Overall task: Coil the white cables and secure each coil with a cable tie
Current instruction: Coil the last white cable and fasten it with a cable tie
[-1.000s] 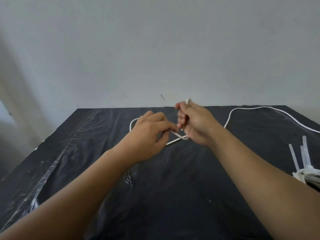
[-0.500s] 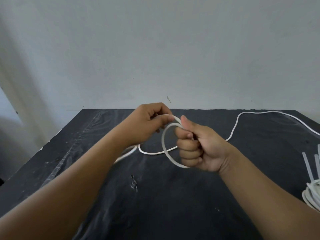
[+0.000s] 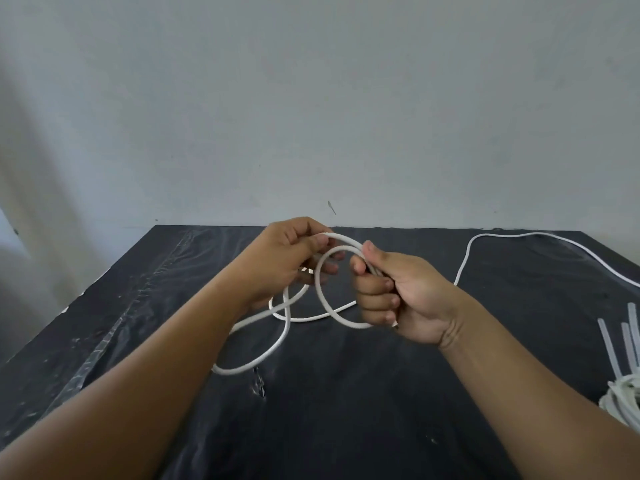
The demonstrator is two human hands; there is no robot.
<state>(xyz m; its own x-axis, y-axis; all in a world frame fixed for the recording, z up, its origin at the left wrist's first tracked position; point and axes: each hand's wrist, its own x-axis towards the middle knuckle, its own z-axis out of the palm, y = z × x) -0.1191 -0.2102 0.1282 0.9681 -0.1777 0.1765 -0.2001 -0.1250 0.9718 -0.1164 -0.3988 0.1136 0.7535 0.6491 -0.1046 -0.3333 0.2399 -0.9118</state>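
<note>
Head view: the right hand [image 3: 398, 292] is closed in a fist round the white cable [image 3: 237, 371], holding 1 upright loop [image 3: 337, 248] whose opening faces the camera. The left hand [image 3: 287, 261], just beside it and slightly farther from the camera, pinches a 2nd strand between thumb and fingers and holds it against the top of that loop. The slack lies on both sides. To the left and toward the person it curls over the black table [image 3: 346, 427] in loose, crossing bends under the left forearm. To the right, the long run trails from behind the right hand along the far edge and leaves the frame. The left hand looks nearer the slack, so the next turn probably comes from that side.

The right fist hides how many strands it holds. The cable's end is not clear. At the right edge, cable ties [image 3: 609, 348] and a pale bundle [image 3: 623, 400] are cut off.
</note>
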